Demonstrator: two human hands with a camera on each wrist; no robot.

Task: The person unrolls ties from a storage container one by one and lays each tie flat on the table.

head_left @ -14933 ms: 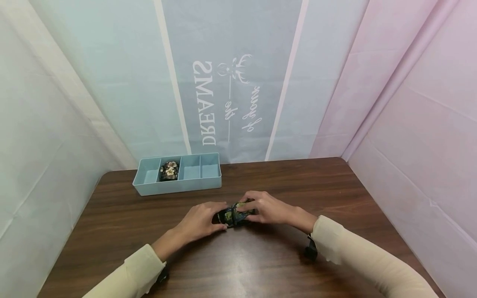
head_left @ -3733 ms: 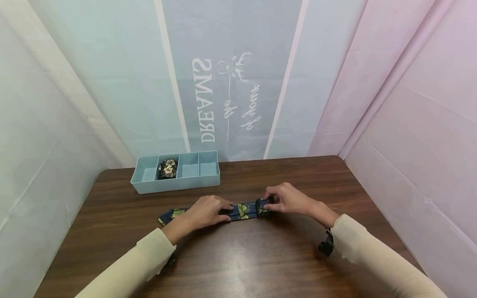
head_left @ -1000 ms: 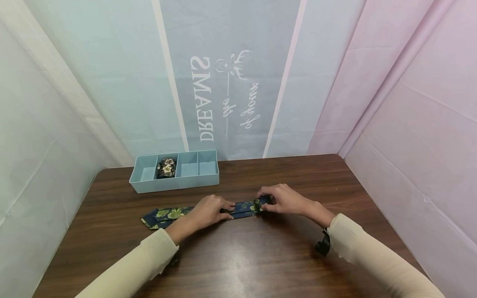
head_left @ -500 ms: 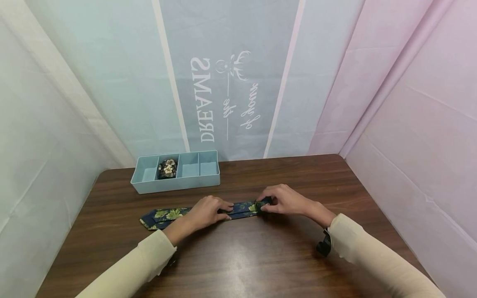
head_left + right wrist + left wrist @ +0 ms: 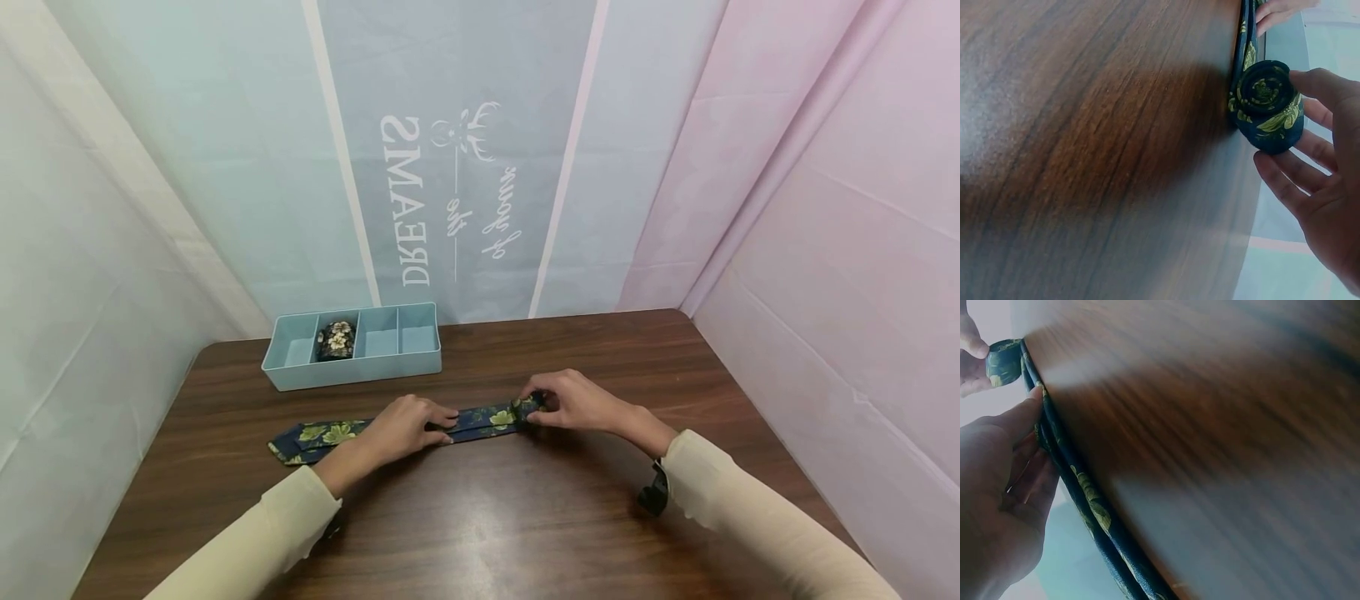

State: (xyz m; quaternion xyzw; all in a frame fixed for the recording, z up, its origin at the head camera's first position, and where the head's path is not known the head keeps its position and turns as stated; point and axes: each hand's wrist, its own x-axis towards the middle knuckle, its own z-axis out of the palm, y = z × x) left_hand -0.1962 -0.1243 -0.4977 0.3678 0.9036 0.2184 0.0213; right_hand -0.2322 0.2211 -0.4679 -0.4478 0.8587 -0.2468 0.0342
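A pale printed backdrop (image 5: 270, 167) closed off the far edge of the wood-grained desk (image 5: 480, 517). Near that edge, toward the far left corner, stood a blue tray (image 5: 360, 371) of four compartments. The necktie (image 5: 483, 422), navy with yellow-green flowers and laid double, ran across the desk on the near side of the tray, its flat end toward the left edge, its other end right of the middle. Compared with the preceding instants, the flat end had shifted farther toward the left edge while the right end kept its place; more cloth thus lay flat, suggesting an unrolling in progress. The hands were apart: the left hand (image 5: 408, 425) rested on the flat cloth, no firm grip evident; the right hand (image 5: 576, 402) gripped the rolled end. A dark, pale-flowered bundle (image 5: 336, 340) occupied the second compartment from the left. Smallest was the coil (image 5: 1266, 106), standing on edge between right thumb and fingers.
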